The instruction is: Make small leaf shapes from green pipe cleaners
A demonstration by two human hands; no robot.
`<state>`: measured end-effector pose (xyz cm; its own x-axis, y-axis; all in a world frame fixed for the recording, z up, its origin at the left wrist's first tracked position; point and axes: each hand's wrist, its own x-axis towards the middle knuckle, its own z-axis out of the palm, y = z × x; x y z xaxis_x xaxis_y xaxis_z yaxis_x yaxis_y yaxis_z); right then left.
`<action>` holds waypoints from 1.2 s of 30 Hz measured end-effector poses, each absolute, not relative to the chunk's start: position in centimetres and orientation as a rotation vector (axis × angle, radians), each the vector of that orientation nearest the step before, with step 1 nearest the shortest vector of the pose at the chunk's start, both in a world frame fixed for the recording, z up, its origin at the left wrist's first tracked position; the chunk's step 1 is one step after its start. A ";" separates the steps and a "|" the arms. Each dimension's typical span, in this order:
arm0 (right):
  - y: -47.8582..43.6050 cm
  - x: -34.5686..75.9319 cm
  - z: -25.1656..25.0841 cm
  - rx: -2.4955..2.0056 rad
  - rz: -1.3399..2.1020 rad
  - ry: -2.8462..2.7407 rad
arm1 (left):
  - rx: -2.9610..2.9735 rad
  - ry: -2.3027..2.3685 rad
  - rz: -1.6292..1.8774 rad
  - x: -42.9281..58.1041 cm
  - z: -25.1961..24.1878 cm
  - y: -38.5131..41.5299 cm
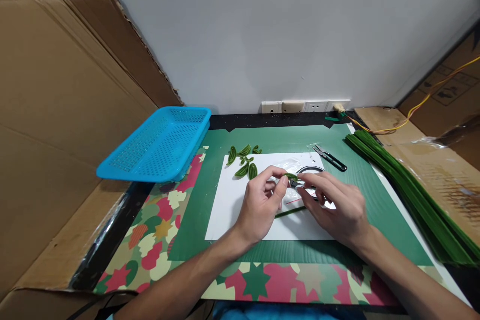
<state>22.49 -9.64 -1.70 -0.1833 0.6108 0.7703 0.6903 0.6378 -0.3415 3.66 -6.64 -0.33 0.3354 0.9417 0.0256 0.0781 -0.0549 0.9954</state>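
My left hand (262,202) pinches a small green pipe-cleaner leaf (291,176) between thumb and forefinger, above the white paper (225,217). At the leaf's right end is my right hand (335,206), its thumb and fingers curved around; the forefinger seems to touch the tip. Black-handled scissors (313,169) lie beneath the hands, partly hidden, beside a crumpled clear plastic bag (290,165). A straight green pipe cleaner (290,212) rests on the paper under the hands. Several finished-looking looped leaves (253,170) are spread at the paper's upper left.
A blue perforated basket (150,176) stands at the left. Black thread snips (332,158) lie on the green mat (375,220) at the right, near a long bundle of green pipe cleaners (408,195). Cardboard (56,110) flanks the table; wall sockets (316,106) and a yellow cable (412,110) are behind.
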 end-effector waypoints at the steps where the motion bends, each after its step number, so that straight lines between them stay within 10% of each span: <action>1: -9.6 22.5 -1.7 -1.027 -0.105 -1.875 | 1.443 0.996 0.942 3.7 -0.4 -6.6; 36: -9.6 22.6 -1.6 -1.029 -0.148 -1.804 | 1.273 0.816 0.894 4.1 0.3 -6.9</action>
<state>22.57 -9.56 -1.64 -0.1260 0.5757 0.8079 0.6994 0.6291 -0.3392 4.12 -6.89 0.33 0.4377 0.8989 -0.0197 -0.1018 0.0713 0.9923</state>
